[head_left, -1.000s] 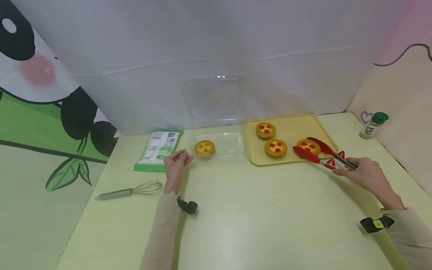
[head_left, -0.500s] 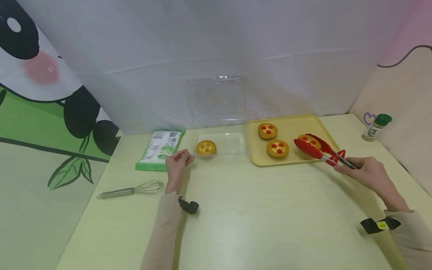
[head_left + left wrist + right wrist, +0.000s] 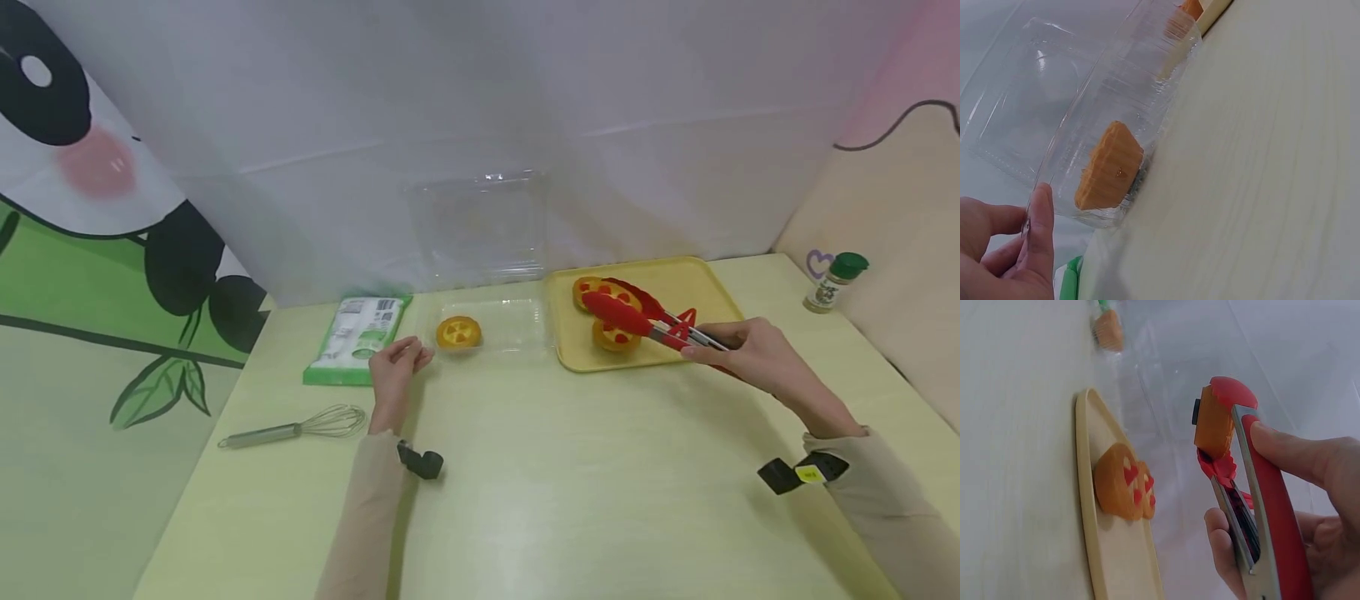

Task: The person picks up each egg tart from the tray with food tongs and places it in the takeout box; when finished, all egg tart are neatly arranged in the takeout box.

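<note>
My left hand point(image 3: 397, 375) pinches the near left rim of a clear plastic clamshell box point(image 3: 517, 325) between thumb and finger. The box's lid stands raised at the back. One tart point(image 3: 458, 332) sits in the left half of the box. My right hand point(image 3: 757, 362) grips red-tipped metal tongs point(image 3: 617, 313). In the right wrist view, the tongs hold another tart point(image 3: 1213, 428), lifted clear of the yellow tray point(image 3: 686, 279). Two tarts with red toppings, one nearer point(image 3: 1113, 484) and one behind point(image 3: 1146, 487), lie in the tray; in the head view the tongs partly cover them.
A green and white packet point(image 3: 356, 337) lies left of the box, just behind my left hand. Closer to me is a wire whisk point(image 3: 300, 429). At the far right stands a green-capped seasoning jar point(image 3: 834, 283). White cloth point(image 3: 337, 208) hangs behind the table.
My right hand has lifted the tart with the tongs from the tray's right side and carried it left, over the other two tarts. My left hand stays at the box rim.
</note>
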Demonstrator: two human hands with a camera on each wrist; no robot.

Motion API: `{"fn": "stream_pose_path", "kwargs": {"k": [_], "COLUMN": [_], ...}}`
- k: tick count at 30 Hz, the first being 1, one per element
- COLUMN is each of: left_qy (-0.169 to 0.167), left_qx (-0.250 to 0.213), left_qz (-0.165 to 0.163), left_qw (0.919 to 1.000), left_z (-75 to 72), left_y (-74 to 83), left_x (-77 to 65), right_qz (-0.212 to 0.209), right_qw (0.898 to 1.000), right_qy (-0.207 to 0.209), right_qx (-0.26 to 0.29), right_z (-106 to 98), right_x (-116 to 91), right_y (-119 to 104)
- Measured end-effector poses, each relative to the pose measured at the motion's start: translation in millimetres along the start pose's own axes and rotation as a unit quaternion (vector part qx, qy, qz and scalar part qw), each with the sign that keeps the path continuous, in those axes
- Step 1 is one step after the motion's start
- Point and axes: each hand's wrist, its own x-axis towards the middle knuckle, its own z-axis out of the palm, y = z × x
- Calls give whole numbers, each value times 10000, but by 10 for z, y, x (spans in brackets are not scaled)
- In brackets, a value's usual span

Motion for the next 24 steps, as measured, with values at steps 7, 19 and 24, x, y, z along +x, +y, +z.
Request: {"fn": "stream_pose_path", "kwargs": {"k": [7, 19, 24], "left_qy": [17, -30, -46], "left_qx": [50, 21, -11], "left_qz": [11, -87, -17], "left_qw": [10000, 10000, 10000], "left_z": [-4, 56, 64], "left_y": [2, 3, -2], "left_x": [-5, 14, 10], "right_qz": [-599, -920, -1072], "right_qw": [9981, 9949, 9930], "right_qy": [-97, -401, -249], "right_qx": [41, -120, -428], "right_z": [211, 686, 817], "right_x": [262, 850, 1016], "right_y": [-383, -747, -879]}}
